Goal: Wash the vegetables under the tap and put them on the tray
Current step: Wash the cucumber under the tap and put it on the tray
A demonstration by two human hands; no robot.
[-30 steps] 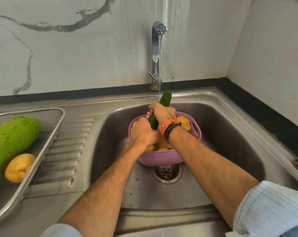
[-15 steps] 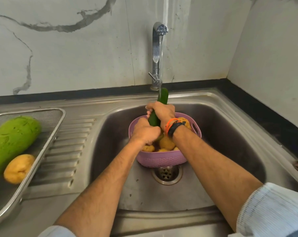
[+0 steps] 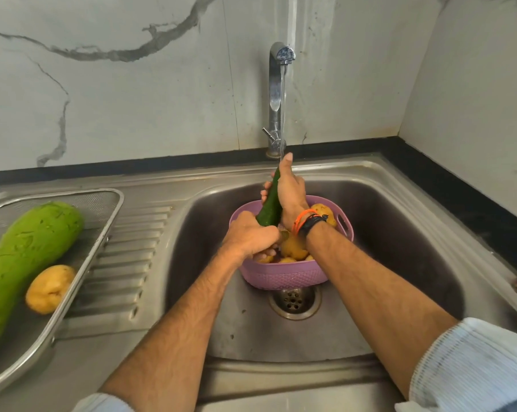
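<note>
A dark green cucumber [image 3: 269, 205] stands nearly upright under the running tap [image 3: 278, 93], over a purple basket [image 3: 281, 276] that sits in the sink. My left hand [image 3: 251, 236] grips its lower end. My right hand [image 3: 288, 191] wraps its upper part, covering the tip. Several yellow potatoes [image 3: 294, 248] lie in the basket, partly hidden by my hands. On the left, a metal mesh tray [image 3: 102, 233] holds a large light green gourd [image 3: 22, 257] and one potato [image 3: 49, 288].
The steel sink basin [image 3: 400, 263] has a drain [image 3: 294, 301] just in front of the basket. A ribbed draining board [image 3: 132, 263] lies between tray and basin. A marble wall rises behind, and a black counter edge [image 3: 474, 203] runs along the right.
My right hand has slid up the cucumber to its top end, now covering the tip under the stream. The cucumber stands more upright. My left hand stays at the lower end.
</note>
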